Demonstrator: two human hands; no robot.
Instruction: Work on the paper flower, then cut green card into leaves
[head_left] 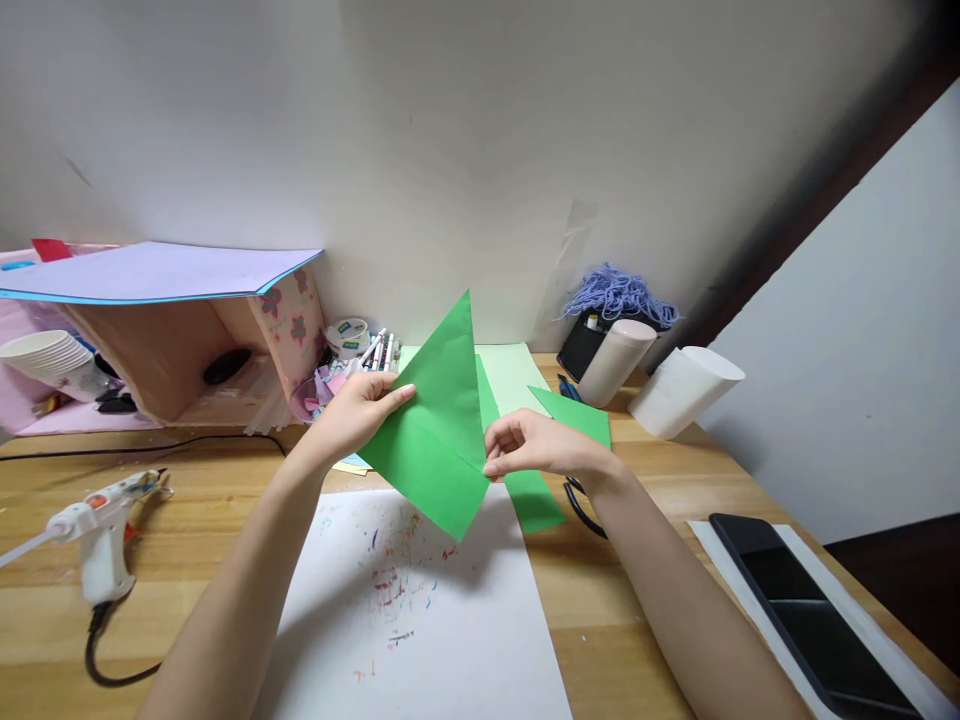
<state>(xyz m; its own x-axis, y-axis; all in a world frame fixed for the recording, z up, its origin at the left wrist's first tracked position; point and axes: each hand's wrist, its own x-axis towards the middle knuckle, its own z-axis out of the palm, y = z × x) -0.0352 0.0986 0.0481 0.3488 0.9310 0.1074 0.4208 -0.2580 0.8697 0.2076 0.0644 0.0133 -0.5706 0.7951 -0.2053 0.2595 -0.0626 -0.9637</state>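
We are holding a piece of green paper up above a white sheet, with one corner pointing up toward the wall and another pointing down toward us. Our left hand is gripping its left edge, the thumb pressing on the near face and the fingers mostly hiding behind. Our right hand is pinching its right edge low down, near the side corner, with the thumb and curled fingers.

A faint line is running across the lower part of the paper; whether it is a crease or an edge, we cannot tell for sure. To be handling this step well, we should be pinching lightly, since thin paper would probably be buckling under a hard thumb. Both hands should be pulling evenly, so that the face is lying flat and the edges are showing straight. If we are lining up edges, resting the paper on the table would likely be steadier than working in the air.

Loose green pieces are lying around the right hand, and a black loop handle is showing just beside the right forearm, so we should be minding that wrist.
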